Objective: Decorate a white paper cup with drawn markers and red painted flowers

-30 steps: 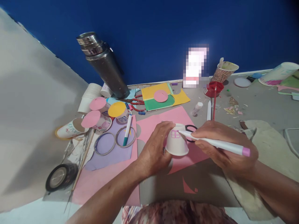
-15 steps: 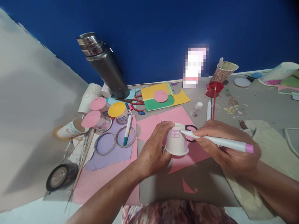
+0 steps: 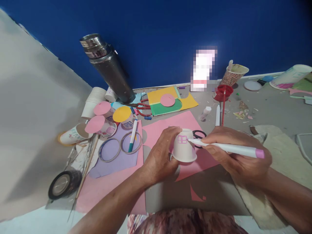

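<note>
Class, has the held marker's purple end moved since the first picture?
Yes: the purple end sits slightly higher and farther right, judged against the dark flask.

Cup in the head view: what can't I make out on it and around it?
- Cup, far side: head view, turned away.
- Left hand, some fingertips: head view, behind the cup.
- Pen, tip: head view, too small to tell whether it touches.
- Scissors, beyond the handles: head view, mostly behind cup and hand.
- Green sheet, far end: head view, cut by the right edge.
</note>
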`<state>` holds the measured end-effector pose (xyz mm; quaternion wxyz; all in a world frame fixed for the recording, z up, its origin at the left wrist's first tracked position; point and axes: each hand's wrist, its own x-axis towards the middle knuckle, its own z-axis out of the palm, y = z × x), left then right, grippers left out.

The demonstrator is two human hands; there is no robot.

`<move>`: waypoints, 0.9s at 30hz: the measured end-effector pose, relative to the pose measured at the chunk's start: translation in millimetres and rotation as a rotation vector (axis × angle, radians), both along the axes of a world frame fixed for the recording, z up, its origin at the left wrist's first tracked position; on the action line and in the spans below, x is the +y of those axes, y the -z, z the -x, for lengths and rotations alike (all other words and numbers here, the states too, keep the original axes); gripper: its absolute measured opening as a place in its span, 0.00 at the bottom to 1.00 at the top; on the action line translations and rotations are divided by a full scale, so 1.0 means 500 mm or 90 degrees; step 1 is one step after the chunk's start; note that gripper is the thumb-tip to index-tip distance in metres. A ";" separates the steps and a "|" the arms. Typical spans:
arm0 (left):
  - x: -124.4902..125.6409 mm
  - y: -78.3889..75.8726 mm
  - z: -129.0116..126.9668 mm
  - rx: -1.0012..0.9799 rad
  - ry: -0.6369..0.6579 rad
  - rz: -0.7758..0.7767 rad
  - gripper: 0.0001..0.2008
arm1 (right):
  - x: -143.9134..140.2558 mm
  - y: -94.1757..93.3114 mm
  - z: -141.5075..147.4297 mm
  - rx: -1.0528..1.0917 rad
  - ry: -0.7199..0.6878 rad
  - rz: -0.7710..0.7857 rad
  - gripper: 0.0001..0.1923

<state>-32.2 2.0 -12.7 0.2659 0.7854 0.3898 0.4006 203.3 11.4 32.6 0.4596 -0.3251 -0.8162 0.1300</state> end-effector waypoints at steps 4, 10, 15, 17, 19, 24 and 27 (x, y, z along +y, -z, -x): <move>-0.002 0.000 -0.001 -0.001 0.000 0.010 0.31 | -0.001 0.003 0.000 0.017 0.011 -0.007 0.06; -0.002 0.001 -0.003 -0.009 -0.006 0.019 0.31 | 0.001 0.002 -0.003 0.011 0.012 0.003 0.06; -0.004 -0.001 -0.003 -0.013 -0.009 0.030 0.31 | 0.000 0.000 -0.004 0.022 0.034 -0.006 0.07; -0.003 -0.001 -0.003 -0.012 -0.008 0.029 0.32 | -0.001 0.000 -0.003 0.014 0.037 0.002 0.07; -0.003 -0.001 -0.004 -0.010 -0.007 0.030 0.32 | -0.001 0.000 -0.002 0.001 0.025 0.012 0.07; -0.002 -0.001 -0.004 -0.015 -0.007 0.032 0.32 | -0.001 -0.002 -0.003 0.007 0.015 0.020 0.07; -0.003 0.000 -0.004 -0.020 -0.009 0.031 0.32 | -0.001 -0.003 -0.004 0.017 0.030 0.017 0.07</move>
